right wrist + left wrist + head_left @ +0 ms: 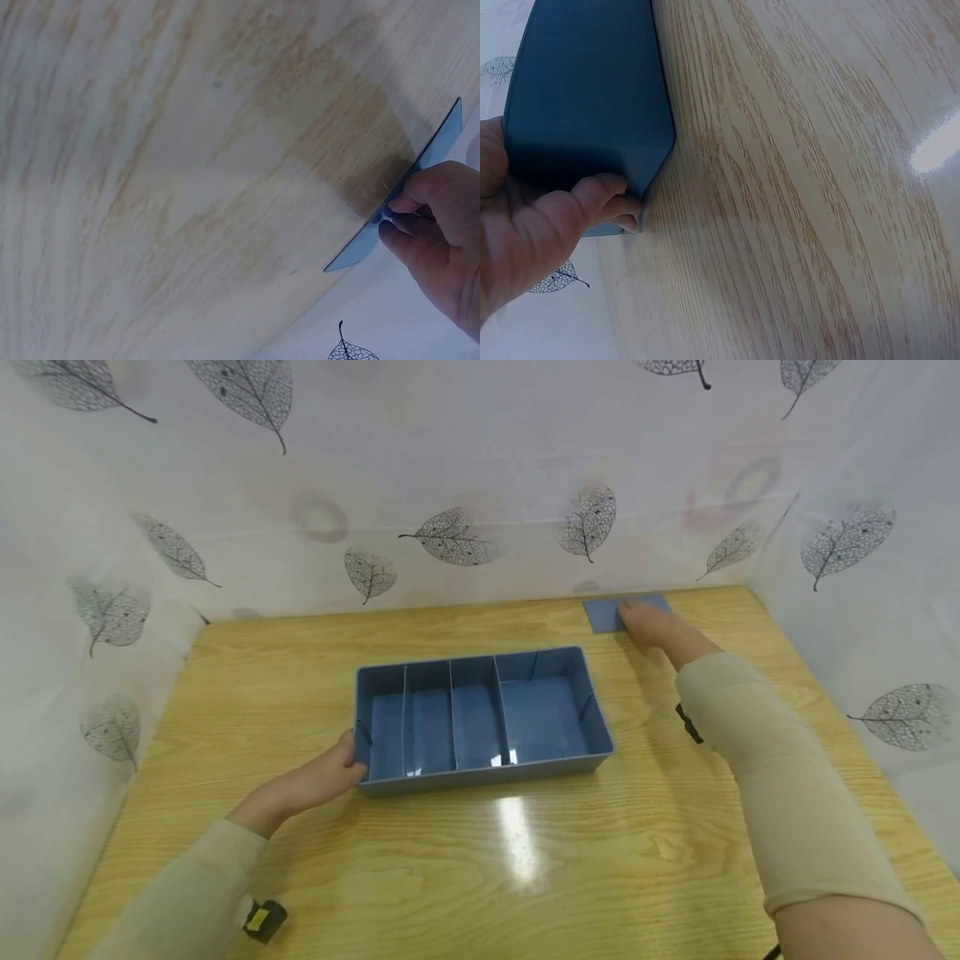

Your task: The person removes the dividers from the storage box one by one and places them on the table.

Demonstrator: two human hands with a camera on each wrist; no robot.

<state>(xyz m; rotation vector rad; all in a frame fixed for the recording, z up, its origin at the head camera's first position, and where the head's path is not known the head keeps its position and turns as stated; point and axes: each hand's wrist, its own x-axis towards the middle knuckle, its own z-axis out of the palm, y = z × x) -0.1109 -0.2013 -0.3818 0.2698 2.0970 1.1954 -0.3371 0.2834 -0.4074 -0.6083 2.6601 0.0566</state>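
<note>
R hand [647, 621] pinches panel [602, 617] nr far edge of table [420, 877], beyond & R of tray [480, 778], whose long axis runs L–R, w/ L hand [322, 777] gripping its L end.

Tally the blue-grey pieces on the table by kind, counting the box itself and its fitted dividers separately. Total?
Box, gripped by the left hand: 1
Fitted dividers: 3
Loose panel, pinched by the right hand: 1
Total: 5

Booth [67, 543]: wd tbl [420, 885], leaf-print sheeting [480, 452].
</note>
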